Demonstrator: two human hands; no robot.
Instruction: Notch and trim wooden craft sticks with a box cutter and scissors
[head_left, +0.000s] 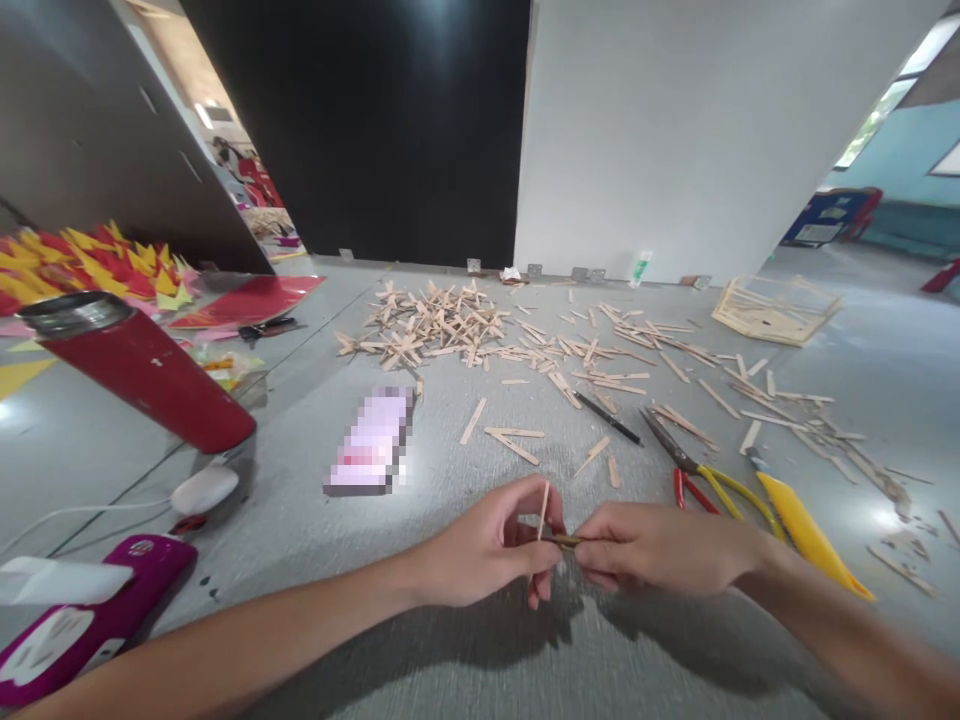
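Near the front centre of the grey table, both hands meet with their fingertips close together. My left hand (499, 545) is closed on a thin wooden stick (544, 508) that stands nearly upright between its fingers. My right hand (649, 548) pinches a small, narrow brownish piece (568, 541) whose other end reaches the left fingertips. What that piece is cannot be made out. Just beyond the hands lie loose wooden sticks (517, 440) and a short stick piece (613, 472).
Behind lies a stick pile (442, 320). Pliers (697, 470), a yellow cutter (814, 540), a black pen (611, 418) and a stick frame (776, 312) are at right. A phone (373, 440), red flask (150, 375), white mouse (205, 488) and purple power strip (97, 610) are left.
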